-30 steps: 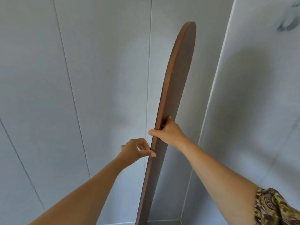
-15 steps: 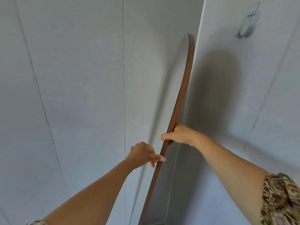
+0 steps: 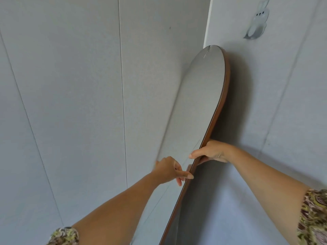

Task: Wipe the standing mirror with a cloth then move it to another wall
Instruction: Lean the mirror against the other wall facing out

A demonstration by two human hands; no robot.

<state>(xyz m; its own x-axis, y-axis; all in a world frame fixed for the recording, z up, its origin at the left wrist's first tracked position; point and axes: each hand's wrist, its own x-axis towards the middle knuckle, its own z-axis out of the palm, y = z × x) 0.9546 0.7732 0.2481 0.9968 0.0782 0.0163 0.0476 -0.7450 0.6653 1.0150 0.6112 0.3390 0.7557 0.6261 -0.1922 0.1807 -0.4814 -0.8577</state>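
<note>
The right hand gripped the brown wooden edge of the standing mirror, thumb on the glass side and fingers curled behind the frame. The left hand was loosely curled, its thumb tip touching the same edge just below, clasping nothing. The mirror leaned in the corner, its rounded top against the right-hand wall below a rabbit-shaped hook.
</note>
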